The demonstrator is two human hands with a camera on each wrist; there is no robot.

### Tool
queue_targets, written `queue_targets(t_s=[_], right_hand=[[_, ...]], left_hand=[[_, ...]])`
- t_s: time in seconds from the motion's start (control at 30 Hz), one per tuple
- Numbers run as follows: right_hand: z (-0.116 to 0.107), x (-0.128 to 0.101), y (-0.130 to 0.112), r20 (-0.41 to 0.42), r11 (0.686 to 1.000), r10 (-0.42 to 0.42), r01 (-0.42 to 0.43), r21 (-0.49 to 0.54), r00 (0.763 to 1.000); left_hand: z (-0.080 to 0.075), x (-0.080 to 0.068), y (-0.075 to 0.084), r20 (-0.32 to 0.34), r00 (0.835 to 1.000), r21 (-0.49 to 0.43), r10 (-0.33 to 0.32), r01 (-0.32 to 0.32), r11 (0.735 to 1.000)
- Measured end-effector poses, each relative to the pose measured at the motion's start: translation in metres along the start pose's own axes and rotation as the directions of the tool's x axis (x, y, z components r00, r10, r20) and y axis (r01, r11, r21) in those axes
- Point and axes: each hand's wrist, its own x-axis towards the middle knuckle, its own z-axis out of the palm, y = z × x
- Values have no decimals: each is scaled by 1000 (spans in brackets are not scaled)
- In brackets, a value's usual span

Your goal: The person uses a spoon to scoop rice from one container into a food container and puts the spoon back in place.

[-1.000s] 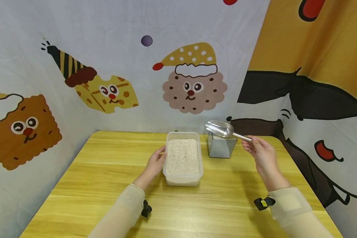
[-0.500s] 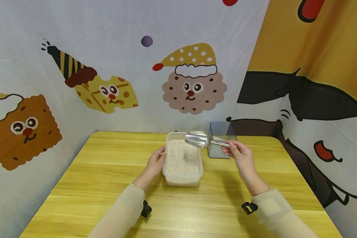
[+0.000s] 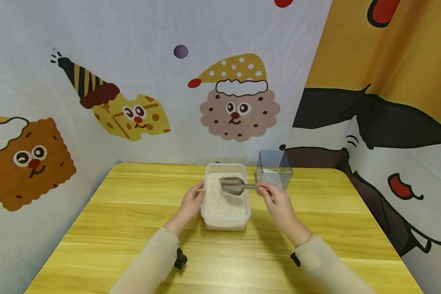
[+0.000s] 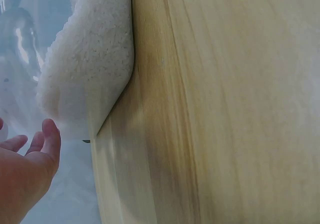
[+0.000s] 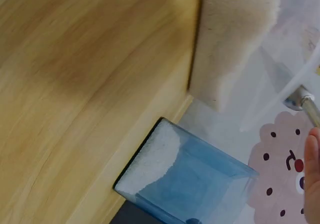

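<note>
A clear plastic tub [image 3: 226, 223] filled with rice [image 3: 222, 207] stands on the table, its long side running away from me. My left hand [image 3: 191, 202] rests against the tub's left wall with its fingers extended; in the left wrist view the fingertips [image 4: 50, 129] lie right by the tub's corner. My right hand [image 3: 280, 206] grips the handle of a metal scoop [image 3: 232, 186] from the right. The scoop's bowl points left, inside the tub's outline and close over the rice. In the right wrist view, much of the scoop is hidden behind the tub's wall.
Just right of the tub, at the back, stands a bluish see-through square container [image 3: 274, 173] with some rice at its bottom [image 5: 155, 159]. The wooden table [image 3: 139, 192] ends behind them at a printed cloth backdrop [image 3: 147, 36].
My right hand has carried the scoop left and down from above the square container to over the rice in the tub, and the bowl has tipped. The left hand has stayed put.
</note>
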Motion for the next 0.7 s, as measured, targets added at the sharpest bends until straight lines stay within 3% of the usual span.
queue_targets(t_s=[0.07,0.17,0.27,0.4,0.7], right_hand=[[3,-2,2,-9,990,-119,118,-77,993],[8,-3,7,-10,953,-269,264,-146,963],[12,-6,10,-3,929,-336,330,-168,942],[15,-8,10,28,937,-311,312,-156,950],[18,-15,8,79,979,-170,178,-105,982]], left_hand=[[0,0,-1,-4,1000,9,-1,1,1000],[1,0,-1,-8,1000,10,4,-4,1000],[1,-2,0,-7,1000,8,24,-24,1000],[-1,-6,9,5,1000,2,22,-22,1000],[1,0,-2,-5,1000,11,9,-9,1000]])
